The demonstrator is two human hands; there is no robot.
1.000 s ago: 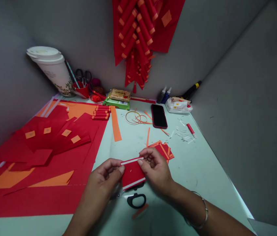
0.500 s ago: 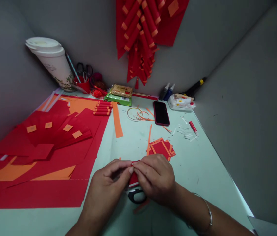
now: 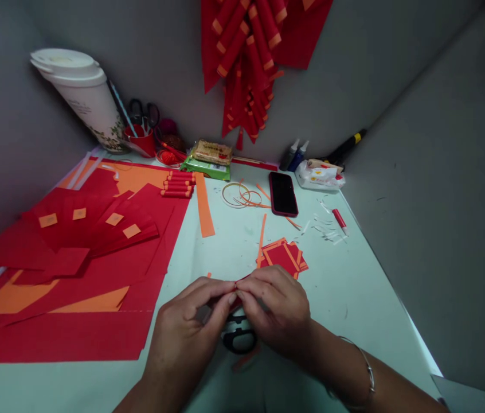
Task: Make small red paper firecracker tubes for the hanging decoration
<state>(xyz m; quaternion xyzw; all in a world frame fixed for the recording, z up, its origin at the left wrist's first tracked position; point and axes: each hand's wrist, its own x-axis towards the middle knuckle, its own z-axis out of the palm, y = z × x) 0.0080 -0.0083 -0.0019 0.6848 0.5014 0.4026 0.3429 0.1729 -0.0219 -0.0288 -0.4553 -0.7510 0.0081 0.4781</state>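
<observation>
My left hand (image 3: 184, 327) and my right hand (image 3: 279, 310) meet at the front middle of the table. Both are closed in a pinch, thumbs and fingertips together, on a small piece of red paper (image 3: 237, 304). Most of that paper is hidden behind the fingers, and it looks partly rolled. Black scissors handles (image 3: 239, 351) lie on the table just under my hands. Beyond my right hand is a loose pile of red paper pieces with orange strips (image 3: 279, 258).
Red and orange paper sheets (image 3: 74, 338) cover the left side. Several red rolls with orange ends (image 3: 177, 184) lie beside an orange strip (image 3: 204, 209). A phone (image 3: 283, 194), a glue bottle (image 3: 297, 156) and a tall cup (image 3: 79, 97) stand or lie farther back.
Less of the red paper shows between my hands, its flat lower part having drawn up into the fingers. More of the scissors handles is visible. The view has shifted slightly.
</observation>
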